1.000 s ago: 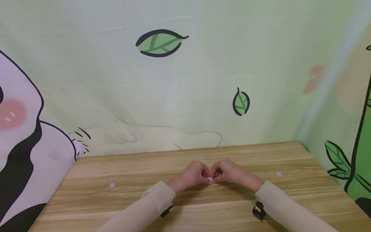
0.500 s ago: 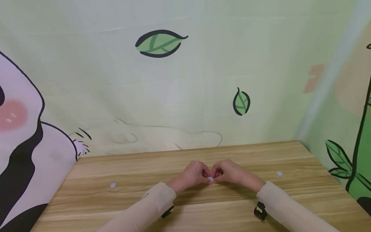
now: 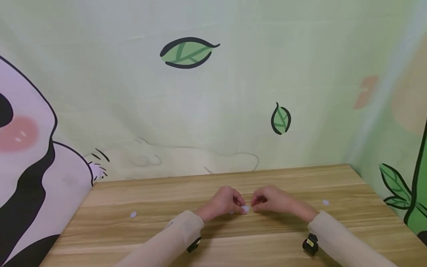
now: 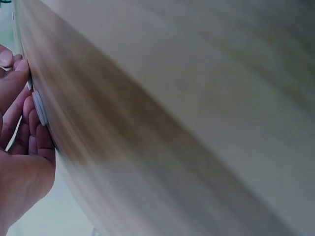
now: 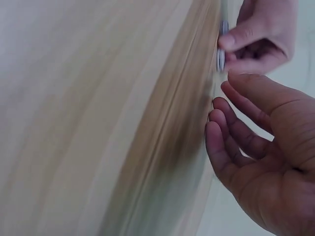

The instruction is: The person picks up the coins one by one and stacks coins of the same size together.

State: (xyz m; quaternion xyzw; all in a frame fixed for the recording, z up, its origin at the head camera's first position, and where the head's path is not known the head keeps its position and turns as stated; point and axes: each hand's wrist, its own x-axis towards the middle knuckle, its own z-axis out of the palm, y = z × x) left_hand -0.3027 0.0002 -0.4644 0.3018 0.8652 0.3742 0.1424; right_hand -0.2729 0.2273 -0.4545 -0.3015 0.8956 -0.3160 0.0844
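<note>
In the head view, my left hand (image 3: 225, 200) pinches a small white disc (image 3: 245, 209) between thumb and fingers, close over the wooden table. A second disc (image 3: 231, 212) shows partly from beneath that hand. The right wrist view gives the disc (image 5: 221, 59) edge-on at the left thumb, looking like thin layers stacked together. My right hand (image 3: 271, 199) is just to the right, apart from the disc. Its fingers (image 5: 231, 137) curve loosely, with nothing between them and the thumb.
One white disc (image 3: 133, 214) lies flat on the wooden table (image 3: 160, 237) at the left, another white disc (image 3: 325, 202) at the right. Behind the table's far edge hangs a pale green backdrop (image 3: 227, 92) with printed leaves and a panda.
Earlier both hands' fingertips met at the disc in the middle. Now the right hand has let go and drawn back to the right, while the left keeps hold. The head view has shifted slightly.
</note>
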